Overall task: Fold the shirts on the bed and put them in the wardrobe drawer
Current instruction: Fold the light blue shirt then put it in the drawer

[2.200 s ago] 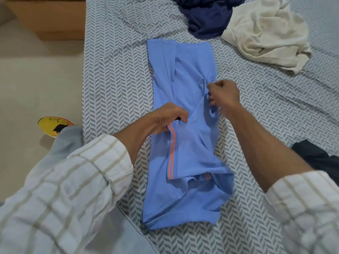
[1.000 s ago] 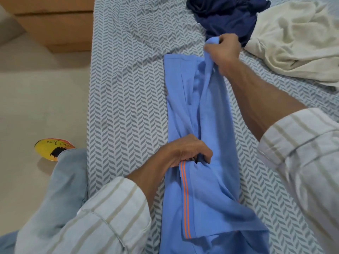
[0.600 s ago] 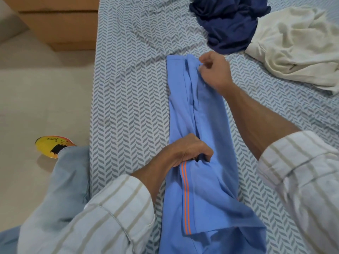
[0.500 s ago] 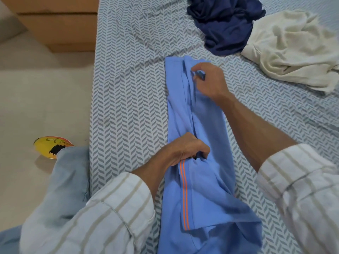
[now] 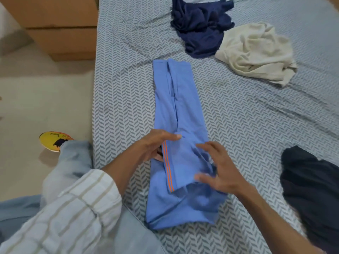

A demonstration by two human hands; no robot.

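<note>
A light blue shirt (image 5: 183, 107) with an orange stripe lies on the bed (image 5: 119, 88), folded lengthwise into a narrow strip. My left hand (image 5: 157, 143) rests on the shirt's left edge by the stripe, fingers stretched out flat. My right hand (image 5: 216, 167) hovers with spread fingers over the bunched right side of the shirt, blurred by motion. A crumpled navy shirt (image 5: 200, 28) and a crumpled cream shirt (image 5: 255, 52) lie further up the bed. A dark garment (image 5: 311, 189) lies at the right edge.
A wooden cabinet (image 5: 60, 24) stands on the beige floor (image 5: 36, 98) left of the bed. My leg in light jeans and a yellow shoe (image 5: 53, 141) are beside the bed's edge.
My right hand let go of the shirt's far end and came back down to the near right side. My left hand loosened its grip and now lies with straight fingers.
</note>
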